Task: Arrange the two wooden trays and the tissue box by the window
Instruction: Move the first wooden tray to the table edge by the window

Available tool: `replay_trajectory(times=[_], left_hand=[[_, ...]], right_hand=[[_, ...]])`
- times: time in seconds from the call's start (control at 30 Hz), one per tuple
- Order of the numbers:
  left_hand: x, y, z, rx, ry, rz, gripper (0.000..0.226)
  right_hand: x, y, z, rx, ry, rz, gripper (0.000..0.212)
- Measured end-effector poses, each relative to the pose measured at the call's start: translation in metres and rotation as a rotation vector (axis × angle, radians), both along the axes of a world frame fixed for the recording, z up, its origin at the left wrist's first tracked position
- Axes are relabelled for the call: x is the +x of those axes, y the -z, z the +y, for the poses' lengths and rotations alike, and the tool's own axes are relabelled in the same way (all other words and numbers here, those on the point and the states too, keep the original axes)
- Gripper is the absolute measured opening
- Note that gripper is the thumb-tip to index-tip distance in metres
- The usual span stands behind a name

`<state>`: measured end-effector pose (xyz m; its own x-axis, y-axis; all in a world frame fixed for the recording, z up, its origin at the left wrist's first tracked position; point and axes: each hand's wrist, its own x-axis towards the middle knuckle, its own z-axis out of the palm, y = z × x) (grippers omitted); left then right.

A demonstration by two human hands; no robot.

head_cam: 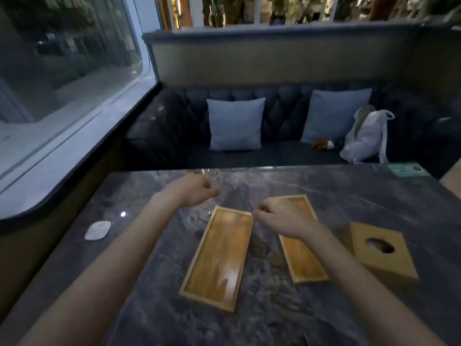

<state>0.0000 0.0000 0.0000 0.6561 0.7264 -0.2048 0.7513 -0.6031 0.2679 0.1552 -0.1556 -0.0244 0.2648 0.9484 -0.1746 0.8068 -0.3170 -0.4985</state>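
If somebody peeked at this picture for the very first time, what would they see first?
Probably the two bare hands, the left hand and right hand, reaching out over the dark marble table. Below them lie two wooden trays, the left tray and the right tray, with the wooden tissue box just to their right. Behind the table, two pale cushions lean on a dark sofa.
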Motion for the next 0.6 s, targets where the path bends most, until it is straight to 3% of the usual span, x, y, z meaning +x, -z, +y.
replay_trajectory(times=[0.2,0.37,0.47,0.6], left_hand=[[-0.025,0.084,-0.023,-0.04,-0.111,-0.005,0.046],[-0.046,0.145,-0.041,-0.02,-0.224,-0.058,0.038],[-0.062,0.172,-0.048,0.09,-0.118,-0.097,0.035],[-0.081,0.196,-0.06,0.207,-0.012,-0.061,0.049]], right_hand=[[-0.034,0.085,-0.018,-0.079,0.065,0.056,0.03],[-0.069,0.141,-0.032,-0.006,0.241,0.035,0.025],[-0.083,0.164,-0.032,-0.016,0.323,0.04,0.029],[-0.096,0.183,-0.029,-0.038,0.436,0.119,0.052]])
